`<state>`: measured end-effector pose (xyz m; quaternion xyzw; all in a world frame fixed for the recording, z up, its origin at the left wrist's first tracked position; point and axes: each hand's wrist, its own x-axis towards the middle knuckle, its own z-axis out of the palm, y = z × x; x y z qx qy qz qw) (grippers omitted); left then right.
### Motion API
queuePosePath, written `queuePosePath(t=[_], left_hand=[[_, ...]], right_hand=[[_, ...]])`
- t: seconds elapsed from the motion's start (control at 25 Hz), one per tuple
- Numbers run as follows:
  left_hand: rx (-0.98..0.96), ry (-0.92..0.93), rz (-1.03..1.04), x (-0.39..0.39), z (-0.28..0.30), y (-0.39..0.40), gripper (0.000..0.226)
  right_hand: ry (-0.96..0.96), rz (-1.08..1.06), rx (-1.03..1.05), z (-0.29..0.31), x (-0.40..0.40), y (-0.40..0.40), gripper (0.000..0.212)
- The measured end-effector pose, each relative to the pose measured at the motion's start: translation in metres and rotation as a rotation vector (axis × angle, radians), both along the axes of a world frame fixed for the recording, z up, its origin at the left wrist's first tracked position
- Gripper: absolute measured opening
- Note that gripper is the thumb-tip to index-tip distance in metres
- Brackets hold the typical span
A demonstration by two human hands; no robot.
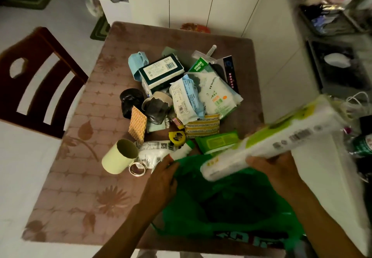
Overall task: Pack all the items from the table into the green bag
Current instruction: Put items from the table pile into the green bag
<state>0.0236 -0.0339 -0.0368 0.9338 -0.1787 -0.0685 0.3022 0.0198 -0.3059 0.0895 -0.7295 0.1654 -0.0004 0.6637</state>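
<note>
The green bag (pixel 231 203) lies open at the table's near edge. My left hand (pixel 163 179) grips its left rim. My right hand (pixel 275 171) holds a long white-and-green pack (pixel 271 137) slanted above the bag's mouth, its lower end over the opening. A heap of items fills the table's middle: a dark green box (pixel 161 69), a blue-white wipes pack (pixel 186 98), a white pouch (pixel 218 96), a green wipes pack (pixel 216 142), a yellow tape measure (pixel 177 137), a pale yellow cup (pixel 120 156) on its side and a tape ring (pixel 137 168).
The brown flowered table (pixel 80 187) stands against white cabinets. A dark wooden chair (pixel 38 80) is at its left. Shelves and cluttered bags (pixel 342 16) crowd the right side, with a green bottle (pixel 362 145) near the table's right edge.
</note>
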Motion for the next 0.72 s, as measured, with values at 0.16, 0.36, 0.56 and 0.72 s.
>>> queuePosePath(t=[0.16,0.36,0.56,0.72], left_hand=[[0.023,0.057,-0.031,-0.001,-0.003,-0.005,0.071],[0.011,0.001,0.079,0.002,0.006,0.006,0.078],[0.029,-0.044,-0.069,-0.011,0.018,0.007,0.083],[0.046,0.036,-0.148,-0.040,0.008,-0.001,0.069]], right_hand=[[0.261,0.611,-0.562,-0.065,-0.021,-0.006,0.063],[0.378,0.923,-1.352,-0.141,-0.014,-0.003,0.067],[0.197,0.645,-1.382,-0.126,-0.023,0.036,0.032],[-0.345,0.472,-0.947,-0.079,0.010,0.087,0.015]])
